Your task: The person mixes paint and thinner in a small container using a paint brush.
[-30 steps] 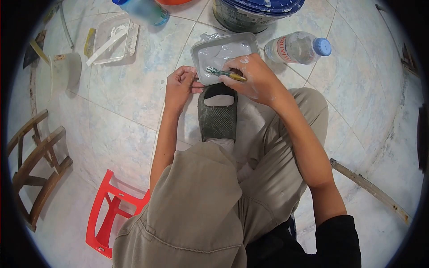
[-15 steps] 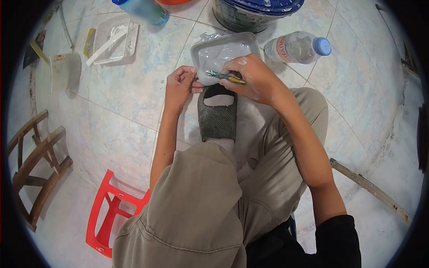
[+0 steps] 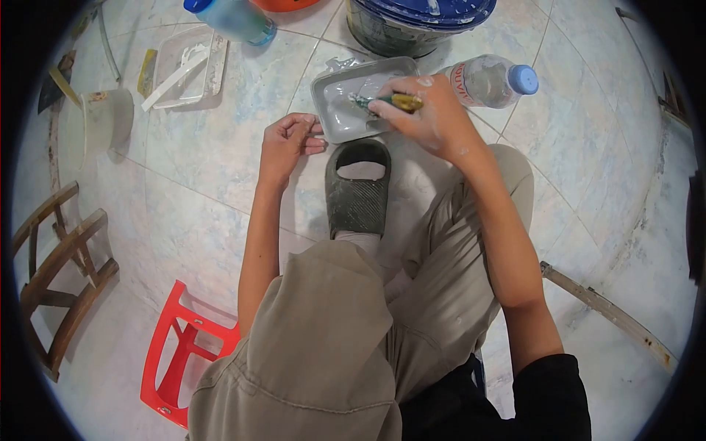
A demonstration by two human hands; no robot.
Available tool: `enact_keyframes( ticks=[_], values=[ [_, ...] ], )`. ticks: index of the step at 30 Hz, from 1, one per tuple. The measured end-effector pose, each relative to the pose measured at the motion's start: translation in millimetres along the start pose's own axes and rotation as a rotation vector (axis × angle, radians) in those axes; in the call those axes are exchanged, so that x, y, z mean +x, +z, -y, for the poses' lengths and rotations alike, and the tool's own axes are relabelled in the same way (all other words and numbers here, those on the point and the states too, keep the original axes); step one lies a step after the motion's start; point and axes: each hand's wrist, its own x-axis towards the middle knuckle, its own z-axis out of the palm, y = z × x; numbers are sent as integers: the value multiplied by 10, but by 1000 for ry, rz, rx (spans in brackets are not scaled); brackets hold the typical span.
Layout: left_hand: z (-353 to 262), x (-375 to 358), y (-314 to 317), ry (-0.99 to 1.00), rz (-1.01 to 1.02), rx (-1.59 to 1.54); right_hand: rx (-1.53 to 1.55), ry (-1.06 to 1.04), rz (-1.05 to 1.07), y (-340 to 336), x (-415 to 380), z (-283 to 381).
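A shallow rectangular plastic tray (image 3: 321, 107) with light grey paint (image 3: 344, 112) in it sits on the floor just ahead of my slipper. My right hand (image 3: 434, 114) is closed around a small paintbrush (image 3: 401, 101) with a green and yellow handle. Its paint-covered tip is over the tray. White smears mark the back of this hand. At the tray's left side is my left hand (image 3: 287, 143), fingers loosely bent and apart, holding nothing, with its fingertips right by the rim.
A paint bucket (image 3: 412, 33) with a blue lid stands behind the tray. To its right lies a water bottle (image 3: 482, 81). A second tray (image 3: 213, 88) holds a white strip. My slipper (image 3: 358, 206), a red plastic stool (image 3: 165, 360) and wooden frames (image 3: 62, 257) are nearer.
My left hand has come off the tray's edge, slightly left and down. My right hand has moved up and right with the paintbrush, over the tray. More of the slipper shows.
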Motion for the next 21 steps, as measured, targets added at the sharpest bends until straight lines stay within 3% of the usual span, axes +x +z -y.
enact_keyframes(
  ticks=[4,8,14,21],
  values=[
    [-127,-148,-96,-24,-15,46,7,63,-5,-98,63,70],
    [-49,-138,-98,-48,-12,-11,-92,-24,-122,-118,-50,60],
    [-50,-159,-37,-66,-39,-83,-59,94,-94,-188,-50,154],
    [-116,-152,41,-67,-100,-201,-67,21,-142,-164,-85,57]
  ],
)
